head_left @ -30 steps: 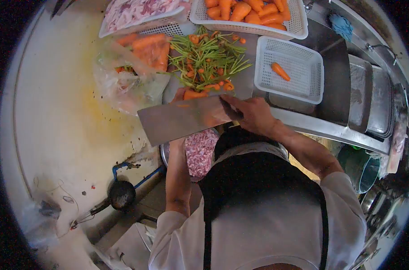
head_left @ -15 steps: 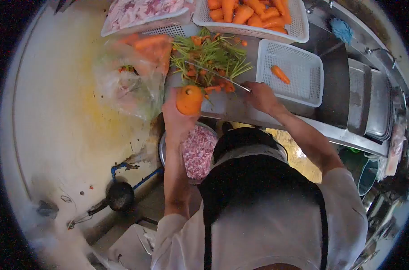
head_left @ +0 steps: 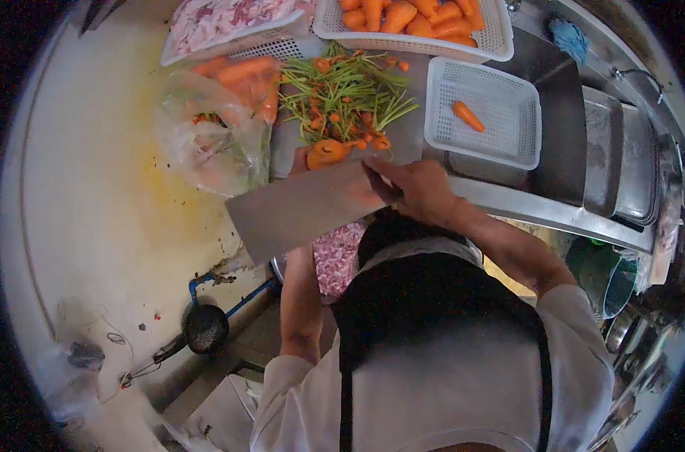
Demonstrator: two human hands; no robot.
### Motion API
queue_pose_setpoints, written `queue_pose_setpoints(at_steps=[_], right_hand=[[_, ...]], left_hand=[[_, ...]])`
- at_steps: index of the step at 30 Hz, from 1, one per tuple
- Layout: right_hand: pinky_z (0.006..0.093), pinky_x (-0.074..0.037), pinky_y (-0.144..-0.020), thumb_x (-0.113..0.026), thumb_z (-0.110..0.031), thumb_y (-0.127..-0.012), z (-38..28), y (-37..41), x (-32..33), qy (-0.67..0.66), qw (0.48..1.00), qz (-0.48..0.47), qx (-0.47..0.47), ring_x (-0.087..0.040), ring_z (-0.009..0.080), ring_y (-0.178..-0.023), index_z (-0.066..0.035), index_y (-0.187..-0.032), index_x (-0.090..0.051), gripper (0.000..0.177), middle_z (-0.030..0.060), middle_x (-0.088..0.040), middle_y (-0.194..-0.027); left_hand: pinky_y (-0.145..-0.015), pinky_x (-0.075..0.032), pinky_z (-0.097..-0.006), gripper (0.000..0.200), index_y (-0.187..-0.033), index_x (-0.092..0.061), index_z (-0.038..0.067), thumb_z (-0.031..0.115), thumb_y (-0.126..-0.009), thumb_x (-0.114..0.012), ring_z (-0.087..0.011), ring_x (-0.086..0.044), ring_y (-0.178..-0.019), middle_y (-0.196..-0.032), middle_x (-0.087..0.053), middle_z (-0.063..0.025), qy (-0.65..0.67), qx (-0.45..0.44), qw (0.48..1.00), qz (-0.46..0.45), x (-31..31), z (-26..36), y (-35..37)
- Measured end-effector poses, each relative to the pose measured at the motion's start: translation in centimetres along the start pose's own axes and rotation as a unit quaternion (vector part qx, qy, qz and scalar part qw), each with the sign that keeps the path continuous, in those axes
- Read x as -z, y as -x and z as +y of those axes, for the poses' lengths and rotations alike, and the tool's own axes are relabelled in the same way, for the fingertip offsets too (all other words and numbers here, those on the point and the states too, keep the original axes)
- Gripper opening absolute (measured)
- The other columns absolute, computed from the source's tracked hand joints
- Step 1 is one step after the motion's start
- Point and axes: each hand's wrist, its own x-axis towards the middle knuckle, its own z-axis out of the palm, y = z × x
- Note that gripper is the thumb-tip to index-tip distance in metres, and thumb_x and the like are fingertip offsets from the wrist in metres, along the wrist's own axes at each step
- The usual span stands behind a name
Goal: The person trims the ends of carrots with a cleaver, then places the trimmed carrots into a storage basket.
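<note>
My right hand (head_left: 425,192) is closed round the handle of a cleaver (head_left: 301,211). The broad blade is turned flat towards me and points left. Behind the blade my left hand (head_left: 299,160) is mostly hidden, with only a part of it showing beside a thick carrot (head_left: 328,153) that it grips. Just beyond the carrot lies a heap of green carrot tops (head_left: 350,94) with orange cut ends. A plastic bag (head_left: 214,154) with carrots in it rests to the left of the heap.
A white basket (head_left: 519,120) with one carrot stands to the right. At the back are a basket of carrots (head_left: 504,41) and a basket of pale meat (head_left: 233,22). Minced meat (head_left: 335,260) sits in a bowl below. A metal sink edge (head_left: 553,211) runs along the right.
The cleaver has swung from edge-on over the carrot tops to flat in front of my left hand. My right hand has moved left and towards me. The carrot has tipped.
</note>
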Motion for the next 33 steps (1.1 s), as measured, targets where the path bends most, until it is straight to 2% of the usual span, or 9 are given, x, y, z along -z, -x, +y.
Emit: queue_pose_setpoints(at_steps=[5, 7, 14, 17, 23, 25, 28, 32, 33], right_hand=[[0.0452, -0.048, -0.050, -0.069, -0.020, -0.081, 0.1, 0.1, -0.5, 0.030, 0.997, 0.054, 0.038, -0.062, 0.0312, -0.055, -0.016, -0.125, -0.058, 0.046, 0.0094, -0.064, -0.065], [0.0452, -0.048, -0.051, -0.069, -0.020, -0.081, 0.0, 0.0, 0.0, 0.045, 0.998, 0.014, 0.037, -0.063, 0.0312, -0.056, -0.015, -0.125, -0.058, 0.046, 0.0103, -0.064, -0.066], [0.0446, -0.049, -0.051, -0.067, -0.021, -0.082, 0.4, 0.0, 0.1, -0.008, 0.999, 0.023, 0.046, -0.064, 0.0316, -0.058, -0.016, -0.126, -0.058, 0.044, 0.0108, -0.064, -0.066], [0.0440, -0.050, -0.052, -0.067, -0.021, -0.082, 0.1, -0.2, 0.7, 0.002, 0.999, -0.013, 0.049, -0.064, 0.0319, -0.059, -0.017, -0.125, -0.058, 0.044, 0.0112, -0.064, -0.066], [0.0463, -0.050, -0.054, -0.066, -0.022, -0.082, 0.3, -0.6, -1.3, 0.012, 1.000, -0.006, 0.017, -0.064, 0.0337, -0.061, -0.017, -0.126, -0.057, 0.045, 0.0127, -0.063, -0.066], [0.0484, -0.051, -0.058, -0.064, -0.025, -0.083, 0.8, -1.1, -1.9, 0.123, 0.989, -0.035, -0.076, -0.066, 0.0343, -0.067, -0.017, -0.126, -0.057, 0.044, 0.0150, -0.065, -0.071], [0.0484, -0.052, -0.063, -0.061, -0.025, -0.085, 7.5, -2.1, -4.3, 0.135, 0.981, -0.059, -0.128, -0.067, 0.0341, -0.072, -0.016, -0.122, -0.060, 0.038, 0.0172, -0.067, -0.079], [0.0465, -0.052, -0.067, -0.059, -0.019, -0.085, 9.0, -1.5, -4.1, 0.024, 0.993, -0.047, -0.104, -0.066, 0.0349, -0.074, -0.014, -0.118, -0.063, 0.034, 0.0182, -0.068, -0.085], [0.0462, -0.052, -0.068, -0.059, -0.017, -0.084, 8.3, -1.4, -3.6, -0.002, 0.989, -0.044, -0.140, -0.066, 0.0360, -0.075, -0.012, -0.116, -0.064, 0.033, 0.0185, -0.068, -0.085]], left_hand=[[-0.085, -0.047, -0.0308, 0.044, -0.114, -0.055, 0.002, 0.011, -0.073, -0.072, -0.0195, -0.061, -0.098, -0.106, -0.064, -0.0096, -0.010, 0.004, 1.000, -0.028, 1.1, 1.1, -0.5], [-0.084, -0.048, -0.0310, 0.044, -0.113, -0.055, 0.002, 0.011, -0.073, -0.072, -0.0200, -0.062, -0.096, -0.104, -0.064, -0.0099, -0.015, 0.006, 0.999, -0.038, 1.3, 1.7, -0.5], [-0.081, -0.049, -0.0316, 0.044, -0.110, -0.056, 0.003, 0.010, -0.069, -0.072, -0.0218, -0.064, -0.092, -0.098, -0.065, -0.0110, -0.033, 0.017, 0.997, -0.069, 2.7, 3.4, -0.8], [-0.080, -0.049, -0.0319, 0.044, -0.109, -0.056, 0.004, 0.010, -0.068, -0.071, -0.0225, -0.065, -0.090, -0.096, -0.065, -0.0115, -0.041, 0.020, 0.996, -0.083, 2.8, 4.4, -1.0], [-0.078, -0.050, -0.0325, 0.044, -0.106, -0.056, 0.005, 0.009, -0.066, -0.071, -0.0241, -0.066, -0.086, -0.091, -0.066, -0.0125, -0.056, 0.026, 0.992, -0.111, 2.6, 5.6, -3.3], [-0.077, -0.051, -0.0327, 0.044, -0.106, -0.056, 0.005, 0.009, -0.065, -0.071, -0.0246, -0.067, -0.084, -0.089, -0.066, -0.0128, -0.059, 0.029, 0.990, -0.121, 2.8, 6.1, -3.5], [-0.076, -0.051, -0.0329, 0.044, -0.105, -0.056, 0.005, 0.009, -0.064, -0.071, -0.0251, -0.067, -0.083, -0.087, -0.067, -0.0131, -0.064, 0.031, 0.989, -0.130, 3.6, 6.7, -3.9], [-0.076, -0.051, -0.0334, 0.046, -0.103, -0.056, 0.005, 0.004, -0.059, -0.069, -0.0273, -0.067, -0.082, -0.087, -0.066, -0.0150, -0.053, 0.061, 0.991, -0.107, 3.9, 6.7, -4.4], [-0.075, -0.051, -0.0340, 0.045, -0.103, -0.056, 0.005, 0.005, -0.060, -0.070, -0.0280, -0.068, -0.082, -0.087, -0.066, -0.0148, -0.048, 0.056, 0.992, -0.100, 3.5, 6.3, -4.7]])
